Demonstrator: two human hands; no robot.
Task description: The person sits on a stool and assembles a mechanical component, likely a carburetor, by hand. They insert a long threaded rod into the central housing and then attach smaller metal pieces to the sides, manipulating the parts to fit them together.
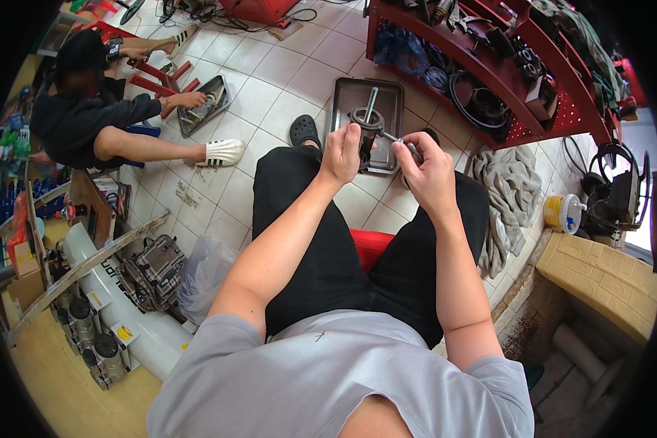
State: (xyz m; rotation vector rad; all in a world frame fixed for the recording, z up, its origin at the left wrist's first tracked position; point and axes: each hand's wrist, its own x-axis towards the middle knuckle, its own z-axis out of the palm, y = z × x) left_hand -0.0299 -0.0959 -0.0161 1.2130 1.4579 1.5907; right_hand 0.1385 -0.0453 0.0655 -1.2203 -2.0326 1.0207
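Observation:
My left hand (342,153) is closed around a dark metal part with a ring-shaped top (366,119), held up between my knees. A bright metal rod (371,101) stands up out of the ring. My right hand (429,166) grips a slim metal tool (391,137), whose shaft reaches left to the side of the part. The tool's handle is mostly hidden by my fingers, so its exact kind cannot be made out. Below and beyond both hands lies a grey metal tray (398,98) on the tiled floor.
A co-worker (87,109) sits at the far left, a hand over another tray (223,109). A red shelf rack (489,73) with parts stands at the far right. Grey cloths (507,197) and a white-yellow tub (563,213) lie to my right. A bag (153,270) sits at left.

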